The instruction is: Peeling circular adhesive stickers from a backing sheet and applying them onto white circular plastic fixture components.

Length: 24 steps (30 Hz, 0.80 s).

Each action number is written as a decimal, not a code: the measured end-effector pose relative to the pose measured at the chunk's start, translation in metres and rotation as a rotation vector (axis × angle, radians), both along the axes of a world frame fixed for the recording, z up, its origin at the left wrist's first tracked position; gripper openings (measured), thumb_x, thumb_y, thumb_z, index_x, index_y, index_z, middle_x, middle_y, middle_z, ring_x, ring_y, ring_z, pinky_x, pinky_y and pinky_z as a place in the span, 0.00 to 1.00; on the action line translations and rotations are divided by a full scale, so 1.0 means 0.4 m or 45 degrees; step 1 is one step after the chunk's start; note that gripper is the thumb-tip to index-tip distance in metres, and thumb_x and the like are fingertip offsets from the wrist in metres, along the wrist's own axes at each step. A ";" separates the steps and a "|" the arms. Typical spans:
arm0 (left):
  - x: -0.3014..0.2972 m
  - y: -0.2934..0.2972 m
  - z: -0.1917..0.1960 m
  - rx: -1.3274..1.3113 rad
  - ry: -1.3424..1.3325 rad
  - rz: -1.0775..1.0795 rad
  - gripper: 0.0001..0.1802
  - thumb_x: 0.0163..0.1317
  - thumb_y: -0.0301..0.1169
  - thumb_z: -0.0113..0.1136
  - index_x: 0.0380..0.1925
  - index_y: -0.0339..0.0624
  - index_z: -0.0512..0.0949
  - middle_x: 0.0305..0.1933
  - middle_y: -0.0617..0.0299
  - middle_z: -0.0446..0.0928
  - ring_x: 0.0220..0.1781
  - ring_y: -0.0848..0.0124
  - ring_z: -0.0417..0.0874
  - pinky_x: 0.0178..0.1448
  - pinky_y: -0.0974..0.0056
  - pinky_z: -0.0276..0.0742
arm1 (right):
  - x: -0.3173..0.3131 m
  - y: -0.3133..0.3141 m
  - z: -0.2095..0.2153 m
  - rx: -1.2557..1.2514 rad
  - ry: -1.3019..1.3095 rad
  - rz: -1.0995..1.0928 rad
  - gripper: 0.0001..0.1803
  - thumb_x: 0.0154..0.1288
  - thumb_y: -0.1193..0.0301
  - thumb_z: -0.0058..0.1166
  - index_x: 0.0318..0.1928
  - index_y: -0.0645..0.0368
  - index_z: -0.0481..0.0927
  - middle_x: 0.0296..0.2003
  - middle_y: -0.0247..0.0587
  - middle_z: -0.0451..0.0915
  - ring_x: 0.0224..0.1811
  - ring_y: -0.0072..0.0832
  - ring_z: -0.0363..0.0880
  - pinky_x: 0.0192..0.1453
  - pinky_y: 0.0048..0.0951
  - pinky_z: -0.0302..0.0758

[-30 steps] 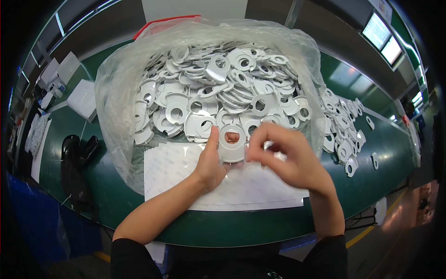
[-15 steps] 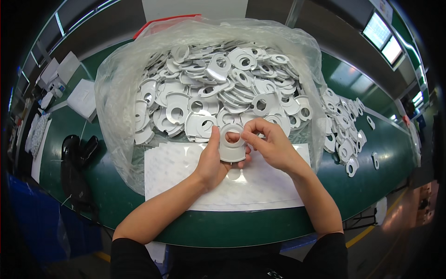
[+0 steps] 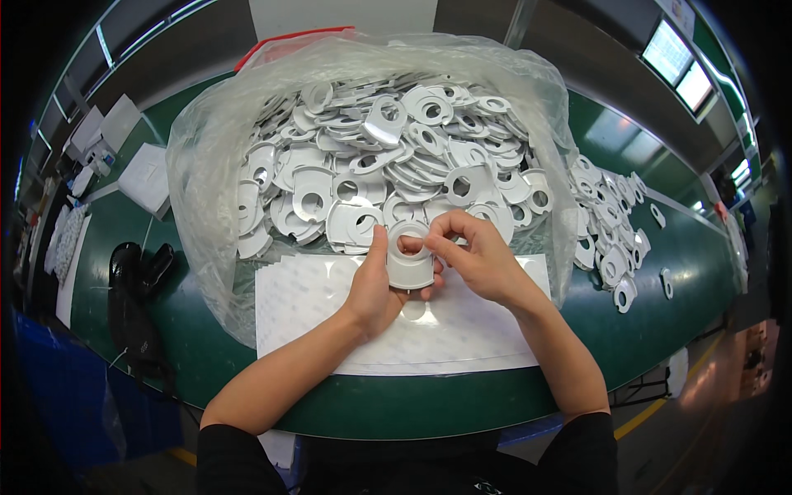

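My left hand (image 3: pixel 370 289) grips a white plastic part (image 3: pixel 410 272), a flat plate with a round ring and hole at its top. The thumb lies along its left side and the fingers wrap behind it. At the ring's upper right edge, the thumb and forefinger of my right hand (image 3: pixel 483 260) are pinched together; whatever is between them is too small to make out. Under both hands lies a stack of glossy whitish sheets (image 3: pixel 330 338). Just beyond, a big heap of similar white parts (image 3: pixel 313 194) fills an opened clear plastic bag (image 3: pixel 202 173).
A smaller pile of white parts (image 3: pixel 610 214) spreads over the green table (image 3: pixel 412 404) at the right, with a few lying apart. At the left are a black item (image 3: pixel 132 305), unclear in kind, and a white box-like block (image 3: pixel 147 177). The table's front edge curves close to me.
Both hands hold nearly the same pose around the white plastic part. The whole view has shifted very slightly; nothing has been let go or picked up.
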<state>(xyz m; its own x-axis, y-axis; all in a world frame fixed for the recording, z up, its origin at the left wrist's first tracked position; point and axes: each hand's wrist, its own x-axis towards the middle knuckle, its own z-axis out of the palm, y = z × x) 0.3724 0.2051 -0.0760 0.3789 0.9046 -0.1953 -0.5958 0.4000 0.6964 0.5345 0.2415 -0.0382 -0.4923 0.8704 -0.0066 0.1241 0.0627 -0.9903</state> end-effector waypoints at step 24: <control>0.004 -0.004 0.012 0.027 -0.017 0.008 0.40 0.66 0.63 0.14 0.38 0.44 0.72 0.35 0.58 0.74 0.35 0.68 0.76 0.35 0.67 0.70 | -0.008 -0.007 0.006 1.026 -0.457 -0.218 0.06 0.54 0.72 0.59 0.28 0.61 0.76 0.30 0.39 0.73 0.34 0.34 0.73 0.36 0.30 0.71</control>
